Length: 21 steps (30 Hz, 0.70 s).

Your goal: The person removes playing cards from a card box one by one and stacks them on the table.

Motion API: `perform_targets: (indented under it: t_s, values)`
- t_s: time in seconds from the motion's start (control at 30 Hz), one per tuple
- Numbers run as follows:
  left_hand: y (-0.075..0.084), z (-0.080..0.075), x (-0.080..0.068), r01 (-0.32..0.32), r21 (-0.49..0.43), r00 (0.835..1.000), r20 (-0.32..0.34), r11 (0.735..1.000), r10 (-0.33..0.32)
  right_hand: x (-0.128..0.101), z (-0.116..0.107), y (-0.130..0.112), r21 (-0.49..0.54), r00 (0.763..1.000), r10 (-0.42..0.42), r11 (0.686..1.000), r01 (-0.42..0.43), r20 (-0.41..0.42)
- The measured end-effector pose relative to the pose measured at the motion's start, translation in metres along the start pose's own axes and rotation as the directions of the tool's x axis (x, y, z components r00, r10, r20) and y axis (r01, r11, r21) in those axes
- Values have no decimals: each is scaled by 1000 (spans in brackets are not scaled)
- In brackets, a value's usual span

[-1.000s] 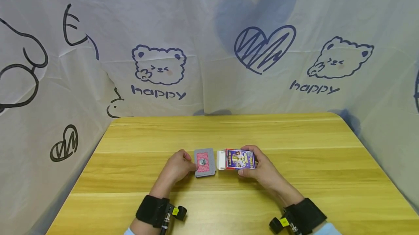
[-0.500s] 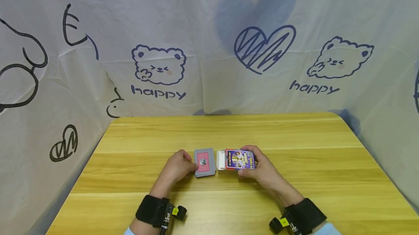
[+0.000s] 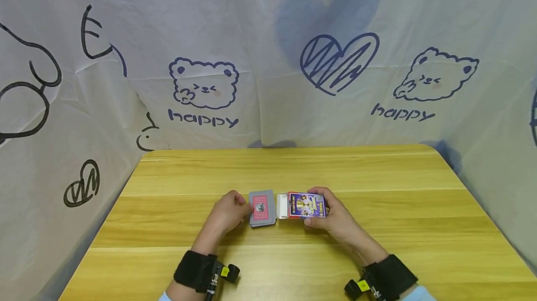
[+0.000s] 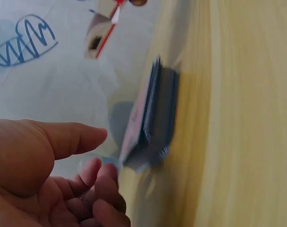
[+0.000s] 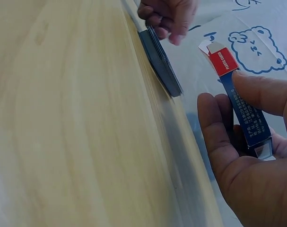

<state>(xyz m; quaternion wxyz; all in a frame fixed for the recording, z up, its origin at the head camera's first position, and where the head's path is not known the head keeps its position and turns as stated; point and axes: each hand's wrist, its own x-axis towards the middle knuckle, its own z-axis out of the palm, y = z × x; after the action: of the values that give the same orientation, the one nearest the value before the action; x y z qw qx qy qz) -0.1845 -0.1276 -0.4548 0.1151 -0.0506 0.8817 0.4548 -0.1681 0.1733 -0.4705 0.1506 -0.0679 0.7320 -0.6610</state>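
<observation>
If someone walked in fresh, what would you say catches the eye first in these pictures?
Mid-table, the deck of cards lies red back up, the left hand at its left edge. Right beside it, the right hand grips the card box, its flap open toward the deck. Behind the wooden table hangs a white cloth backdrop with bears, hearts and "happy".
</observation>
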Motion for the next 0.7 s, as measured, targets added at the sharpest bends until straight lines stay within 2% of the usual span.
perform_targets:
  t_s: [0.17, 0.33, 0.43, 0.57, 0.7]
  values:
    - [13, 7, -7, -119, 10, 993, 9, 993, 119, 0, 1, 2, 6, 1000, 2, 1000, -2, 14]
    - [31, 15, -18, -205, 9, 979, 5, 979, 205, 0, 3, 1, -20, 1000, -8, 1000, 9, 27]
    - [36, 21, -22, -244, -3, 970, 6, 970, 244, -1, 5, 0, -25, 999, -13, 1000, 14, 44]
    - [37, 29, -21, -291, 27, 957, 25, 956, 290, -2, 6, -1, -23, 998, -16, 1000, 18, 61]
    - [34, 33, -20, -286, 40, 958, 37, 957, 284, -4, 8, -3, -22, 998, -21, 1000, 23, 67]
